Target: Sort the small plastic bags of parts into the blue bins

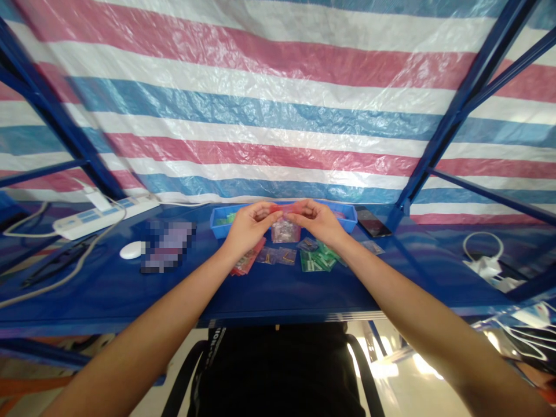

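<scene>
Between my two hands is a small red plastic bag (286, 207), stretched sideways above a clear bag of small parts (285, 230). My left hand (254, 223) pinches its left side, thumb turned inward. On the opposite side my right hand (319, 220) grips it the same way. Below my left hand lies a stack of red bags (248, 259). Small clear bags with brass-coloured pieces (277, 256) rest in the middle. Green bags (319, 259) are piled under my right hand. What the red bag contains cannot be made out.
A blue tray (219, 230) stands behind my hands, partly hidden by them. To its right lies a dark phone (372, 223). A white power strip (106, 217), a cable and a white oval object (132, 250) are at the left. A white charger (486, 266) sits at the right.
</scene>
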### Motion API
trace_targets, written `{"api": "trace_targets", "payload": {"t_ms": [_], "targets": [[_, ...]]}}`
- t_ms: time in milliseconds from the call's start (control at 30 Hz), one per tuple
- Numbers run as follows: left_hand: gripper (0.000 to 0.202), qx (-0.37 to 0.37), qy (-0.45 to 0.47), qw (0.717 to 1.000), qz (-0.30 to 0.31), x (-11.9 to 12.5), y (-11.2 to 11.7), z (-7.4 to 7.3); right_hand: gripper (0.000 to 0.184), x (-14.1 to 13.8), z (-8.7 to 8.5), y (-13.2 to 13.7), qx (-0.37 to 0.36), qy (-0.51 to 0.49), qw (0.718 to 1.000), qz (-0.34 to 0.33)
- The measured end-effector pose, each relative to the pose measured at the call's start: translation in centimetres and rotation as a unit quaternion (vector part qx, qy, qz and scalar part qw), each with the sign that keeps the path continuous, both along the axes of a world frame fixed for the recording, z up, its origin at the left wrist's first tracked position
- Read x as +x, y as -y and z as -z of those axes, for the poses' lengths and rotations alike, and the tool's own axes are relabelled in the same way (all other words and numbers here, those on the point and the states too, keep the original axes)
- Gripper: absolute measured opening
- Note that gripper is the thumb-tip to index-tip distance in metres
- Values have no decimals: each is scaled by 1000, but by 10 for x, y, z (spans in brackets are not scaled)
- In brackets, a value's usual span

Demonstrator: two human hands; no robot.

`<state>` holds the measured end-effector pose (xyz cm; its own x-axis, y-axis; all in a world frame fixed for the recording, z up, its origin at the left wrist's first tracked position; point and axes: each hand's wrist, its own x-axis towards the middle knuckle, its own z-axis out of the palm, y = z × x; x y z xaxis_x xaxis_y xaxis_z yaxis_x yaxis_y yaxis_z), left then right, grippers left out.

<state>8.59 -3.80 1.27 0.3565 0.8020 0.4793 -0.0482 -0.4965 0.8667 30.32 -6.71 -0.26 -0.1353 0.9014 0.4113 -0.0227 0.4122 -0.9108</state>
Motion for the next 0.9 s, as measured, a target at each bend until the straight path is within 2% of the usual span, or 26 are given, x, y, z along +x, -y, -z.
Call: {"api": "trace_targets", "payload": {"t_ms": [67, 133, 233, 333, 433, 500, 633, 800, 900], "targets": [[43, -13, 32, 999, -8, 0, 0, -1, 41, -1, 0, 1, -15, 20, 999, -30], [41, -22, 54, 998, -20, 0, -1, -4, 43, -1, -1, 1, -29, 18, 999, -27], [43, -21, 76, 996, -50, -1, -2, -8, 48, 2, -4, -4, -31, -58, 997, 35], [44, 3, 96, 991, -89, -4, -4, -9, 55, 10, -6, -10, -32, -145, 982, 119], [42, 27, 79, 991, -108, -6, -6, -7, 58, 20, -5, -16, -20, -171, 965, 200], [44, 26, 55, 993, -100, -7, -8, -5, 61, 24, -3, -19, -15, -173, 960, 219], [56, 4, 33, 998, -53, -3, -8, 2, 72, 20, -2, -17, -17, -139, 972, 189], [85, -98, 22, 994, 30, 4, -3, 5, 80, 5, -5, -6, -15, -52, 992, 111], [85, -102, 2, 993, 56, 4, -1, 4, 81, 0, -4, -1, -21, -10, 998, 54]]}}
